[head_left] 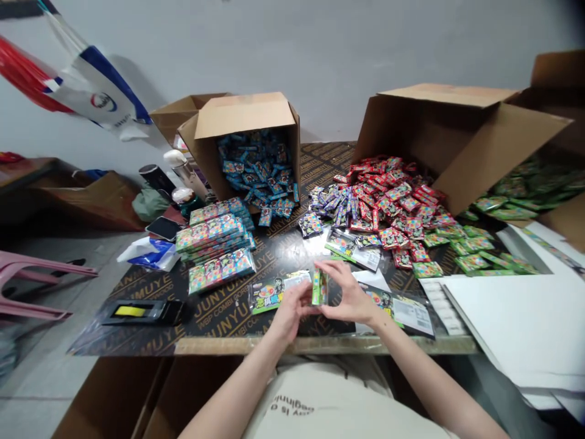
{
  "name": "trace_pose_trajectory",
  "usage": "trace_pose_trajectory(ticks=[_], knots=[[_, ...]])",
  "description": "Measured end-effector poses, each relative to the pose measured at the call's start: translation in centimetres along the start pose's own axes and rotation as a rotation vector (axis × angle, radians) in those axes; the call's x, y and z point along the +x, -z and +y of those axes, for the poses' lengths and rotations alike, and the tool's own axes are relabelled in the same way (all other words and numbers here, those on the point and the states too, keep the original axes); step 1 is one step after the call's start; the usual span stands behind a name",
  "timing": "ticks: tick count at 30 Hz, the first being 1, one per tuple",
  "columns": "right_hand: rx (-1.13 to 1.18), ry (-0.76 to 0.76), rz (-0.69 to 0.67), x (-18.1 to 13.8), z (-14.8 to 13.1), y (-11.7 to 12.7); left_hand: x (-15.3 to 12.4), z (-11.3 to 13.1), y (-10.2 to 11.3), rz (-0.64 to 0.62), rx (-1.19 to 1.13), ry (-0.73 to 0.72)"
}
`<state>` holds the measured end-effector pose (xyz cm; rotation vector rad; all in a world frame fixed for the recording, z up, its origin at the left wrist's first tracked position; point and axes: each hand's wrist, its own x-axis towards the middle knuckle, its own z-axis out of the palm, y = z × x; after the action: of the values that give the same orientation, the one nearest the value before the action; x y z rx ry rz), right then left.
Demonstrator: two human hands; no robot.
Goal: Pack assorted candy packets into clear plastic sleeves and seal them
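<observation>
My left hand (293, 310) and my right hand (351, 296) meet near the table's front edge with a small green candy packet (318, 288) standing on edge between them. My left fingers are bent against its left side. The right thumb and fingers curve round its other side. Whether more packets are stacked behind it, I cannot tell. Printed wrappers in clear film lie flat about the hands: one wrapper (269, 294) partly under my left hand, another wrapper (411, 312) beyond my right wrist, and a third wrapper (340, 245) farther back.
Blue packets (260, 171) fill a tipped carton (242, 116). Red packets (388, 195), purple packets (331, 204) and green packets (475, 244) lie heaped before another carton (493, 140). Stacked candy packs (222, 271), a tape dispenser (144, 311) and a phone (164, 228) sit left. White sheets (516, 323) lie right.
</observation>
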<state>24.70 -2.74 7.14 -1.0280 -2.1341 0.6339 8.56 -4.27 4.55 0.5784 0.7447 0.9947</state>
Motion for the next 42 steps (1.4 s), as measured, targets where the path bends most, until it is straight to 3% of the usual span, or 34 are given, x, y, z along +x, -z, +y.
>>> trace_pose_trajectory(ticks=[3, 8, 10, 14, 16, 19, 26, 28, 32, 35, 38, 42], knots=[[-0.094, 0.008, -0.118, -0.1, 0.0, -0.1, 0.2, 0.4, 0.6, 0.058, 0.182, -0.075], [0.001, 0.021, -0.056, -0.8, 0.6, -0.3, 0.9, 0.8, 2.6, -0.01, 0.286, -0.002], [-0.033, 0.025, -0.022, -1.0, 1.5, -0.2, 1.5, 1.1, 3.8, -0.032, 0.497, -0.077], [-0.174, -0.025, 0.127, -1.1, 4.5, -0.1, 3.0, 1.9, 6.6, 0.001, 1.221, -0.441], [-0.215, -0.055, 0.161, -1.2, 6.0, -0.4, 3.6, 1.8, 7.7, -0.062, 1.505, -0.502], [-0.191, -0.066, 0.108, -1.5, 7.0, -1.2, 3.8, 1.4, 8.5, -0.112, 1.626, -0.51], [0.125, 0.013, -0.152, -0.9, 4.9, -0.4, 2.0, 1.9, 7.1, -0.158, 1.482, -0.598], [0.237, -0.067, -0.039, -0.1, 4.2, -0.2, 1.9, 2.2, 6.3, -0.035, 1.423, -0.651], [0.699, -0.415, 0.408, 2.2, 2.6, -1.7, 2.6, 1.5, 4.5, 0.286, 1.082, -0.657], [0.956, -0.598, 0.605, 3.7, 1.3, -3.6, 3.4, -0.4, 2.8, 0.293, 0.62, -0.543], [1.024, -0.672, 0.769, 4.3, 0.5, -4.4, 3.6, -2.4, 1.1, 0.325, 0.119, -0.467], [1.065, -0.674, 0.785, 4.0, -0.1, -3.5, 3.4, -2.3, 0.0, 0.327, -0.11, -0.34]])
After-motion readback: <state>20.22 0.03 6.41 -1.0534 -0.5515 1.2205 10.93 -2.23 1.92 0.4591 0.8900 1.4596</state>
